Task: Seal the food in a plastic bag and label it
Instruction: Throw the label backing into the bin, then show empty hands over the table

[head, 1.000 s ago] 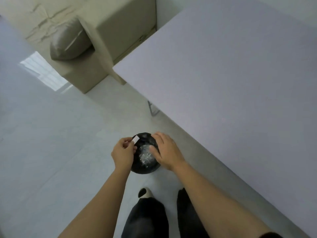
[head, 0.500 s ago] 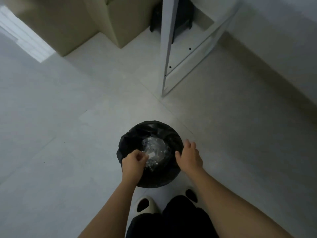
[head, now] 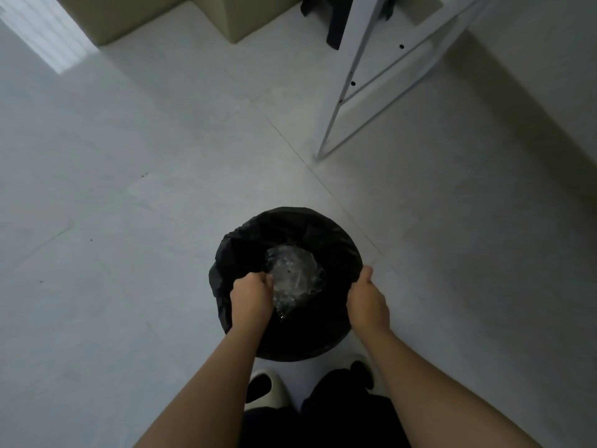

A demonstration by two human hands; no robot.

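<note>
On the floor in front of my feet stands a round bin lined with a black bag. Crumpled clear plastic lies at its bottom. My left hand hovers over the bin's near left side, its fingers curled into a fist beside the bunched liner. Whether anything is inside the fist is hidden. The fingers of my right hand are wrapped over the bin's right rim. No food, sealed bag or label shows.
White table legs with a slanted brace stand on the pale tiles to the far right, with a wall behind them. A beige sofa base is at the top left. My white slipper and dark trousers are below the bin.
The view dropped from the tabletop to the floor and bin. The small white scrap pinched in my left hand a second ago no longer shows. My right hand moved onto the bin's right rim.
</note>
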